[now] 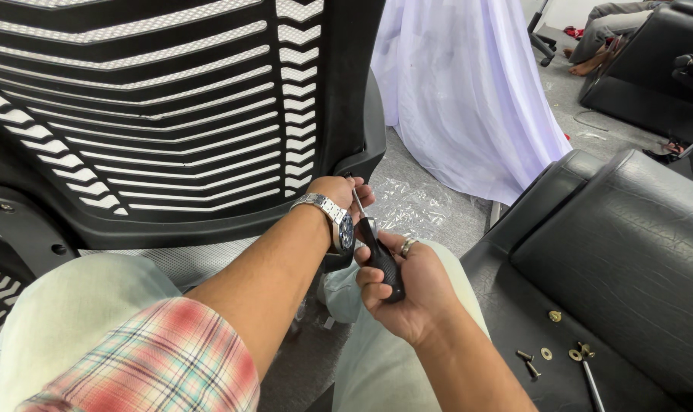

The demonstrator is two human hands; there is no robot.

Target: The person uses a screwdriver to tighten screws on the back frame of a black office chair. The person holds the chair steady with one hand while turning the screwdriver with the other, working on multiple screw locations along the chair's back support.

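Note:
A black mesh office chair back (155, 114) with white slats fills the upper left. My right hand (407, 294) grips the black handle of a screwdriver (381, 259), whose thin metal shaft runs up to the chair's lower right corner. My left hand (339, 194), with a metal wristwatch (331, 217) on the wrist, rests against that corner around the shaft's tip. The tip itself is hidden behind the fingers.
A black leather cushion (621, 259) lies at the right, with loose bolts and washers (548, 351) and a metal tool (593, 381) on the panel beside it. A white cloth (468, 91) hangs behind. Clear plastic film (415, 206) lies on the grey carpet. Another person sits at the far top right.

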